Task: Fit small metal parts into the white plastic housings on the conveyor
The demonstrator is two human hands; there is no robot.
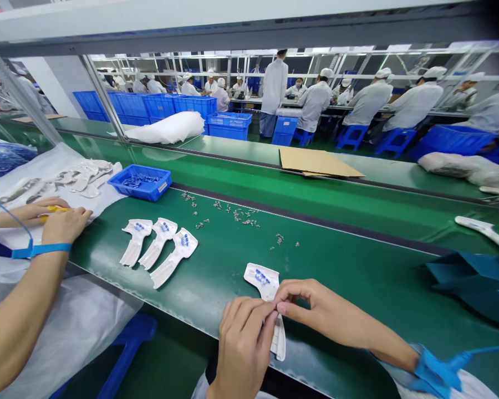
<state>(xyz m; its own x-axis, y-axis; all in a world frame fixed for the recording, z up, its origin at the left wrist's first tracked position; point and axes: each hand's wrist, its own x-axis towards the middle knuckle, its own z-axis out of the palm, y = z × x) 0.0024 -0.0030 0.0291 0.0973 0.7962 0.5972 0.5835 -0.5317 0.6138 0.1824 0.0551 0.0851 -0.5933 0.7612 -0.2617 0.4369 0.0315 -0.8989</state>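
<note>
A white curved plastic shell (263, 279) with blue parts at its wide end lies on the green table, partly hidden by my hands. My left hand (246, 338) is over its middle, fingers bent and thumb pressed to the fingertips. From the right, my right hand (316, 307) meets it, thumb and index finger pinched together at the left fingertips. Whatever is between the fingertips is too small to make out. Three similar shells (136, 242) lie side by side to the left. Small metal pieces (245, 216) are scattered beyond the hands.
A blue tray (143, 183) of small blue parts stands at the back left. Another person's hands (64, 221) hold something yellow at the left, near a pile of shells (87, 176). Dark green material (478, 285) lies at right; cardboard (316, 162) rests beyond the conveyor.
</note>
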